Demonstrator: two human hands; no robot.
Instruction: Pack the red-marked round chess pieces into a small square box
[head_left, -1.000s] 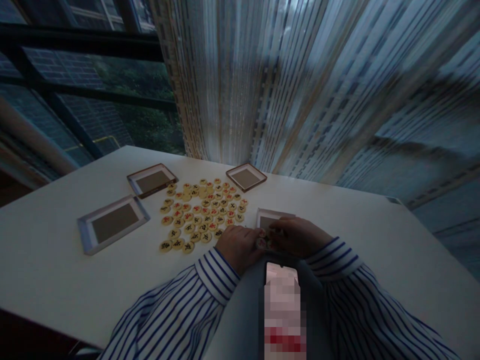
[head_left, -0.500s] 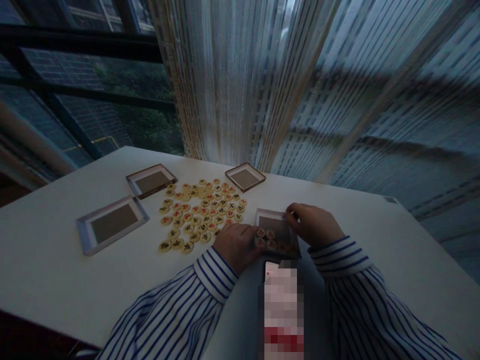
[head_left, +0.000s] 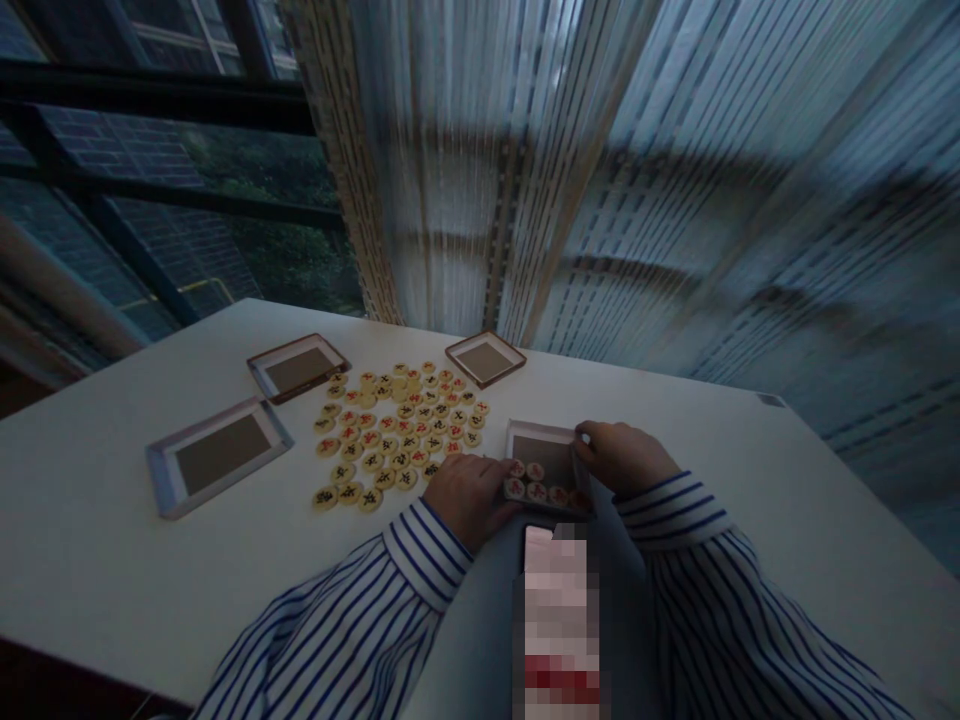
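Note:
A shallow open box sits at the table's near edge in front of me. Round red-lettered xiangqi pieces lie inside it along its near side and left corner. My left hand is closed on the box's left side, its thumb along the near side. At the right, my right hand pinches the box's far right corner with thumb and curled fingers. Many loose xiangqi pieces, lettered in red or black, are spread on the table left of the box, some close to my left hand.
On the white table, a larger open tray lies at the left. Two brown-rimmed trays stand farther back, one at the left and one behind the pieces. A phone rests below the box. String curtains hang behind.
The view has shifted slightly. Both hands keep their hold on the box, and more of the near row of pieces in it shows now. The loose pieces and other trays stay put.

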